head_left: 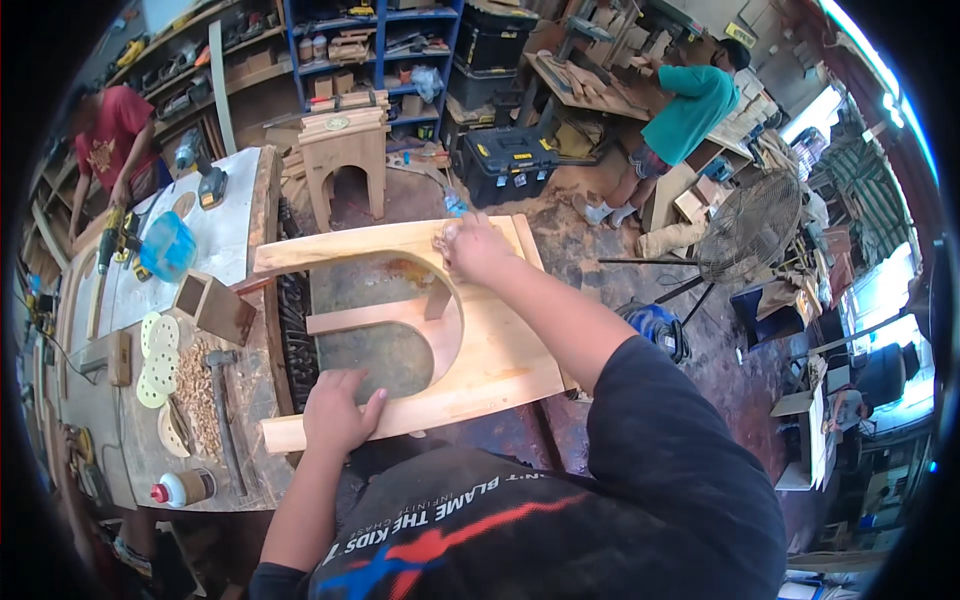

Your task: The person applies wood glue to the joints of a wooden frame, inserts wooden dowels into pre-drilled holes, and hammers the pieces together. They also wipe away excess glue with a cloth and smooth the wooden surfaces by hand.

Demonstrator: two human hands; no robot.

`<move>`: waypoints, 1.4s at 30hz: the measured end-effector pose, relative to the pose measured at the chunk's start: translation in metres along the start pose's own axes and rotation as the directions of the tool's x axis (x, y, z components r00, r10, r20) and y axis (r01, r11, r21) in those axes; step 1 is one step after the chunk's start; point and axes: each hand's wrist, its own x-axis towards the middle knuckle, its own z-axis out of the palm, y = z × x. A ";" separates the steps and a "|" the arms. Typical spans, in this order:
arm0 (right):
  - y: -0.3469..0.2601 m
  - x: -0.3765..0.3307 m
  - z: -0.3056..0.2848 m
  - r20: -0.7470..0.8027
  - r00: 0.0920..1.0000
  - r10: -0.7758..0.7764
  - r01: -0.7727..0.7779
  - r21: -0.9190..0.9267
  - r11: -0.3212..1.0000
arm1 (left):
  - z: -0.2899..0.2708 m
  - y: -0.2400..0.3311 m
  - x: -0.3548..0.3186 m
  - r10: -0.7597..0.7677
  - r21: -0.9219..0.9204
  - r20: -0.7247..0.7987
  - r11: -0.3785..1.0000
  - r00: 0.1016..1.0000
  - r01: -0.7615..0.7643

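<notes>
the right hand point(478, 248) is curled down over a crumpled wad point(443, 238), pinching it against the far side of the arched wooden frame point(505, 345); this looks like rubbing or wiping the wood. to do it well, run the strokes along the grain with even, light pressure, and ease off at the curved edge (a corner there could snag the wad). working in overlapping passes would help avoid missed patches.

the left hand point(338, 410) lies over the near leg of the frame, thumb parted from the fingers, probably steadying it; whether the fingertips hook under the edge i cannot tell. the right arm reaches well forward, elbow out to the side, while the left forearm comes up close to the body.

the frame lies in front of the person, its open end toward the tabletop point(258, 385) on the left. there, a hammer point(228, 425) rests beside a heap of small wood bits point(198, 400), with pale sanding discs point(160, 365) and a wooden box point(215, 308) farther along.
</notes>
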 end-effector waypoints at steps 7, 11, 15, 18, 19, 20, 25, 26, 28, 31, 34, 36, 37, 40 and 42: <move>0.028 0.021 -0.026 0.179 0.875 -0.449 0.459 -0.011 0.889 | 0.003 0.002 -0.001 0.011 0.003 0.002 1.000 1.000 -0.011; 0.025 0.029 -0.007 0.109 0.952 -0.287 0.290 -0.012 0.957 | 0.001 0.004 0.002 0.021 -0.013 -0.022 1.000 1.000 -0.021; -0.015 0.030 -0.004 -0.013 0.997 -0.073 0.072 -0.040 0.997 | 0.005 -0.001 -0.002 0.013 -0.008 -0.050 1.000 0.999 -0.013; -0.033 0.039 -0.008 0.010 0.969 0.248 -0.248 0.068 0.966 | 0.005 -0.001 -0.001 0.016 -0.004 -0.063 1.000 0.998 -0.017; -0.035 0.040 -0.009 0.033 0.955 0.296 -0.298 0.103 0.949 | 0.004 0.000 -0.001 0.014 -0.005 -0.061 1.000 0.998 -0.015; -0.035 0.041 -0.010 0.057 0.938 0.343 -0.348 0.136 0.928 | 0.004 -0.001 -0.002 0.015 -0.005 -0.065 1.000 0.998 -0.016; 0.019 0.033 0.016 0.125 0.991 -0.046 0.042 0.038 0.998 | 0.007 -0.004 -0.001 0.013 -0.016 -0.062 1.000 0.998 -0.014; 0.024 0.026 -0.002 0.209 0.956 -0.205 0.190 0.091 0.978 | 0.005 -0.003 -0.003 0.017 -0.015 -0.078 1.000 0.997 -0.018; 0.022 0.018 -0.025 0.238 0.948 -0.213 0.178 0.162 0.971 | 0.005 -0.002 -0.002 0.012 -0.001 -0.070 1.000 0.997 -0.012; 0.036 0.025 -0.028 0.231 0.912 -0.339 0.310 0.155 0.938 | 0.004 0.000 0.002 0.021 -0.011 -0.080 1.000 0.997 -0.022; 0.041 0.032 -0.020 0.182 0.862 -0.473 0.476 0.027 0.879 | 0.004 0.000 -0.002 -0.004 -0.032 -0.046 0.999 0.999 0.003; 0.032 0.024 -0.015 0.114 0.900 -0.420 0.418 0.041 0.907 | 0.004 -0.002 -0.003 -0.014 -0.025 -0.041 1.000 0.999 0.013; 0.024 0.019 -0.019 0.113 0.902 -0.417 0.415 0.038 0.909 | 0.004 -0.002 -0.003 -0.019 -0.023 -0.024 1.000 1.000 0.019; 0.020 0.030 0.011 0.130 0.984 -0.123 0.135 -0.083 0.987 | 0.003 0.006 0.004 0.036 -0.027 -0.030 0.999 0.999 -0.037; -0.014 0.036 0.010 0.094 0.996 0.012 -0.008 -0.037 0.999 | 0.004 -0.001 -0.001 0.028 -0.015 -0.041 0.999 0.999 -0.029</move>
